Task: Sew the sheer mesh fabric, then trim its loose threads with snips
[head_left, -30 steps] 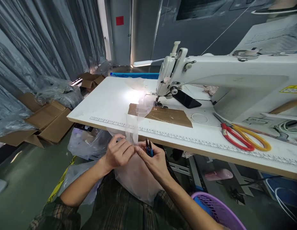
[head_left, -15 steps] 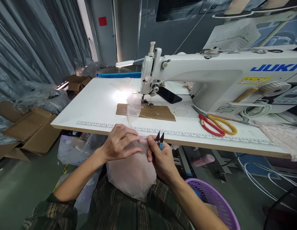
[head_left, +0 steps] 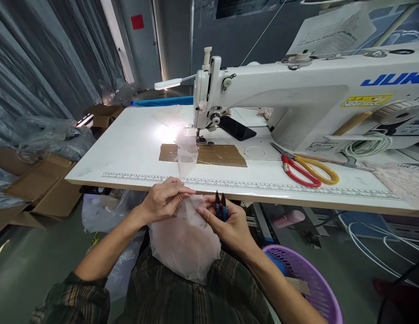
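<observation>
Sheer pale pink fabric (head_left: 185, 245) lies bunched over my lap, its upper edge raised in front of the table. My left hand (head_left: 165, 200) pinches this edge between thumb and fingers. Opposite it, my right hand (head_left: 226, 218) grips another part of the edge with thumb and fingertips. Blue thread snips (head_left: 221, 208) sit in the same right hand, their dark blades pointing up and apart. A strip of similar sheer fabric (head_left: 187, 150) runs over the table near the needle of the sewing machine (head_left: 250, 92).
The white table (head_left: 128, 148) has a printed ruler along its front edge. On it lie brown tape (head_left: 223, 156), a black phone (head_left: 237, 128) and red-and-yellow-handled scissors (head_left: 302, 168). A purple basket (head_left: 307, 274) stands below right; cardboard boxes (head_left: 57, 184) are at left.
The fabric edge between my hands has been turned up and spread wider. My left fingers have closed in to a pinch, and the snips now stand more upright. The view has shifted slightly.
</observation>
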### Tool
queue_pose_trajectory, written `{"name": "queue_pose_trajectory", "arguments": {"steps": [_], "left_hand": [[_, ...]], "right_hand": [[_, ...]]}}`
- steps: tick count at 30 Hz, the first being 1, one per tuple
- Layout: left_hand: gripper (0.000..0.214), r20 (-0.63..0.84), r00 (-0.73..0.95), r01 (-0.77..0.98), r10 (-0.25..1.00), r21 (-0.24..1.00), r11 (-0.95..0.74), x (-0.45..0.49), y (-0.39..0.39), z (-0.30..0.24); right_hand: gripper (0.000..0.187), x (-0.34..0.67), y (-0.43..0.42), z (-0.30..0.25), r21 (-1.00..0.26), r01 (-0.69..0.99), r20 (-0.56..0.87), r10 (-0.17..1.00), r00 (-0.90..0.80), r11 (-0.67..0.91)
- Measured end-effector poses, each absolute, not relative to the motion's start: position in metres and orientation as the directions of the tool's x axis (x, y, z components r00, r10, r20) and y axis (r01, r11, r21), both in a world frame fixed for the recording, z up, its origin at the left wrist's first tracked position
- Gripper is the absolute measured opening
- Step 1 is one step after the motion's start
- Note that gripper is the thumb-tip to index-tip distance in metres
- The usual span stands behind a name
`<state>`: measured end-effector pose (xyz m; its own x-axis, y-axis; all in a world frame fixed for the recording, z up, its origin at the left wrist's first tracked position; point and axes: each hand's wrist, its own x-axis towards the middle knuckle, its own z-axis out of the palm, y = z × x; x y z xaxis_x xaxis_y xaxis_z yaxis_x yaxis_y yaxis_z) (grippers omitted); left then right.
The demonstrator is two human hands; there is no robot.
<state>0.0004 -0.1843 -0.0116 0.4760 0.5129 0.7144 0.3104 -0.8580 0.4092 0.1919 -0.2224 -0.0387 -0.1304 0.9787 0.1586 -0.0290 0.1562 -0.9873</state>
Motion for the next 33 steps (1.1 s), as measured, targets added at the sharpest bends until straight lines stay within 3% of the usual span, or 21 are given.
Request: {"name": "queue_pose_trajectory", "arguments": {"steps": [2,4,6,11,15,20,22,27,30,33], "left_hand": [[0.018,0.625,0.446,0.337,0.641,0.546,-0.767,-0.002,-0.192,-0.01],[0.021,0.536,0.461,0.369,0.707,0.609,-0.702,-0.004,-0.2,-0.008],[0.024,0.506,0.539,0.422,0.674,0.53,-0.736,-0.005,-0.205,-0.007],[0.036,0.467,0.747,0.438,0.473,0.189,-0.879,-0.002,-0.199,-0.003],[0.022,0.402,0.835,0.342,0.375,0.154,-0.927,0.004,-0.183,0.006],[0.014,0.427,0.758,0.349,0.493,0.373,-0.86,0.01,-0.175,0.017],[0.021,0.444,0.723,0.295,0.529,0.494,-0.818,0.011,-0.174,0.02],[0.034,0.159,0.777,0.213,0.609,0.844,-0.492,0.007,-0.174,0.023],[0.026,0.034,0.743,0.221,0.668,0.931,-0.292,0.003,-0.175,0.022],[0.025,0.012,0.713,0.207,0.701,0.952,-0.227,-0.001,-0.176,0.02]], "right_hand": [[0.026,0.193,-0.223,-0.039,-0.988,0.017,0.148,0.972,-0.184,0.154],[0.024,0.195,-0.223,-0.038,-0.99,0.03,0.129,0.965,-0.228,0.139],[0.024,0.196,-0.223,-0.036,-0.991,0.011,0.127,0.957,-0.263,0.135],[0.021,0.196,-0.224,-0.034,-0.971,0.016,0.218,0.909,-0.354,0.239],[0.018,0.2,-0.226,-0.032,-0.934,0.13,0.278,0.907,-0.317,0.332],[0.019,0.207,-0.226,-0.03,-0.929,0.165,0.305,0.937,-0.168,0.332],[0.02,0.209,-0.225,-0.03,-0.939,0.149,0.286,0.943,-0.17,0.311],[0.021,0.209,-0.223,-0.029,-0.954,0.111,0.245,0.936,-0.251,0.279],[0.022,0.207,-0.223,-0.029,-0.955,0.111,0.234,0.929,-0.288,0.275],[0.024,0.206,-0.222,-0.029,-0.958,0.119,0.22,0.933,-0.284,0.262]]}}
